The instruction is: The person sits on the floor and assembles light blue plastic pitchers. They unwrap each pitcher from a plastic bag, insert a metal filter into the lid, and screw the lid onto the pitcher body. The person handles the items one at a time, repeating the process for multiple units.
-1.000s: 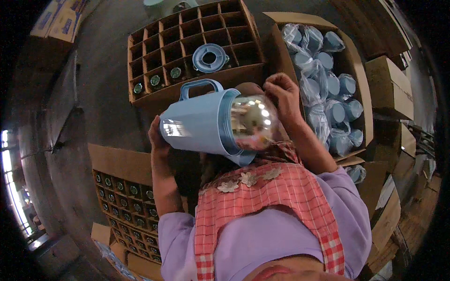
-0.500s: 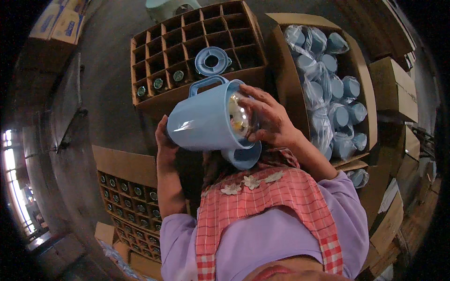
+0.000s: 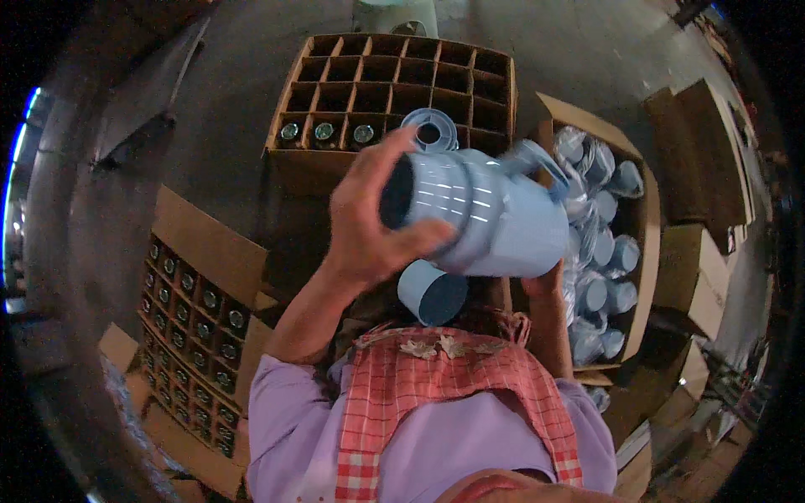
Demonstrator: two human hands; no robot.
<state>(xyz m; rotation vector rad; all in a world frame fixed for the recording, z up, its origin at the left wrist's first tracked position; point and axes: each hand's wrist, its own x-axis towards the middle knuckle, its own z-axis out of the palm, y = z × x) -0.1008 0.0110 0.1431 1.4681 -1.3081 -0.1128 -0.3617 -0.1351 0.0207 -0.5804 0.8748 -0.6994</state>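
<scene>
A light blue thermos jug (image 3: 524,230) lies sideways in front of my chest, its handle (image 3: 541,163) up on the right and blurred. My left hand (image 3: 360,222) curls round a narrower blue cylindrical piece (image 3: 449,197) with a dark end, at the jug's left end. Whether the two parts are joined I cannot tell. My right hand (image 3: 545,281) supports the jug from below at its right end, fingers mostly hidden. Below the jug, near my lap, rests a blue cup (image 3: 429,293). A blue ring-shaped part (image 3: 429,132) sits on the near edge of the divided carton (image 3: 394,165).
Several capped items (image 3: 324,132) stand in the divided carton's near row. To the right, an open box (image 3: 641,277) holds several bagged blue jugs. Stacked divided cartons (image 3: 197,226) with bottles stand at lower left; closed cartons (image 3: 692,272) stand far right.
The jug has swung round, its handle from the upper left to the right. My left hand has moved from its bottom to the narrower piece; my right hand has left the silvery liner and gone underneath.
</scene>
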